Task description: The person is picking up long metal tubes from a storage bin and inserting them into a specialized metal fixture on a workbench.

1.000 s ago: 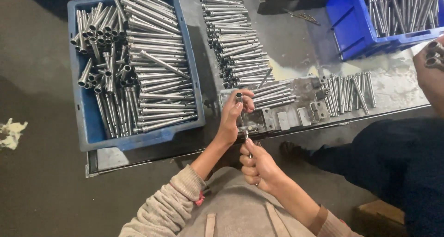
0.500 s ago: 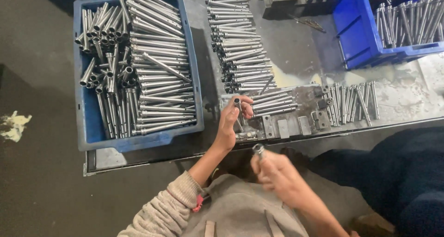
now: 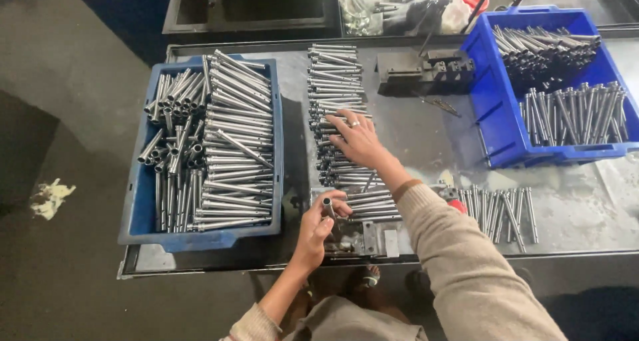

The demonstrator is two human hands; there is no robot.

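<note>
At the bench's near edge, the left hand pinches a short tube upright over the jig. The right hand, fingers spread, lies on the row of tubes, seemingly fetching the next; picking one out looks due. Half a second ago it hovered by the jig.

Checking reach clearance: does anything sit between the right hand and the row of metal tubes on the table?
Nothing visible does. The right hand already rests on the row of metal tubes. The left hand holds one tube nearer the table edge.
</note>
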